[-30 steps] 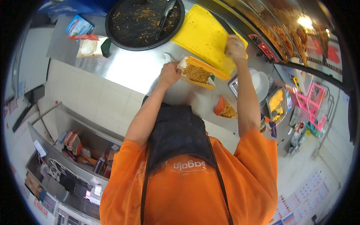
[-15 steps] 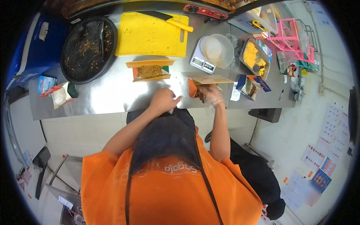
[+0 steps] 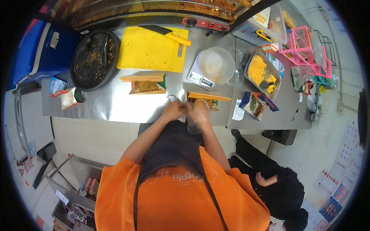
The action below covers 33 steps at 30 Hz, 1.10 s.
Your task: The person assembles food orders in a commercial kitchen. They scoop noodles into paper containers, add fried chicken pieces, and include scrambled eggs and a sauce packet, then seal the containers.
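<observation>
Apparently, the bare left hand [image 3: 174, 111] and plastic-gloved right hand [image 3: 199, 110] meet (cannot tell whether either grip is closed) at the near left of an open orange-and-white cardboard carton [image 3: 211, 96] on the silvery steel counter [image 3: 98, 104]; the step seems close handling, next calling for steadiness.

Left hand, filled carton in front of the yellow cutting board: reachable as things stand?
Likely yes: the left hand is close, with bare steel counter between it and the filled carton. It looks busy beside the right hand, though.
</observation>
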Each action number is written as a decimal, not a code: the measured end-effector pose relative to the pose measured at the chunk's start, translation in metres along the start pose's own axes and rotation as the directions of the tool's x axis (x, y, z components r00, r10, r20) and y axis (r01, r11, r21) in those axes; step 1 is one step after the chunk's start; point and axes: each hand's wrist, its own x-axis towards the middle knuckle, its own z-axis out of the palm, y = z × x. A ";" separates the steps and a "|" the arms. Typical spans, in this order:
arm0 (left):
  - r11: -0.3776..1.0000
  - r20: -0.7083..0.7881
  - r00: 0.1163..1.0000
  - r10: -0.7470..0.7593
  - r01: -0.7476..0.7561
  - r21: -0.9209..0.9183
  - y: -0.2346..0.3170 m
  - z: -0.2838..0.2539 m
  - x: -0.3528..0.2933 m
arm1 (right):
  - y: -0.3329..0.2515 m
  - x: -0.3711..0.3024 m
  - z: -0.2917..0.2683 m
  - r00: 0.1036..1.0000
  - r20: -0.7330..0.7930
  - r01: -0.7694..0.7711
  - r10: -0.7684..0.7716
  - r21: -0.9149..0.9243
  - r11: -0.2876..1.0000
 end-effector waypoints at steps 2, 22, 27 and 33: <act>0.999 0.072 0.997 0.033 -0.036 0.040 -0.004 -0.012 -0.017 | -0.010 -0.017 -0.034 1.000 -0.015 0.023 -0.024 -0.065 0.998; 0.944 -0.325 0.920 -0.219 0.115 -0.309 -0.056 -0.193 -0.172 | 0.185 0.207 -0.062 0.999 -0.042 -0.031 0.004 -0.672 0.740; 0.899 -0.332 0.891 -0.311 0.162 -0.407 -0.055 -0.169 -0.176 | 0.146 0.149 -0.099 0.948 0.073 -0.319 0.311 0.223 0.921; 0.868 -0.342 0.863 -0.371 0.192 -0.458 -0.055 -0.130 -0.176 | 0.105 0.123 -0.100 0.835 0.547 0.309 -0.053 -0.388 0.868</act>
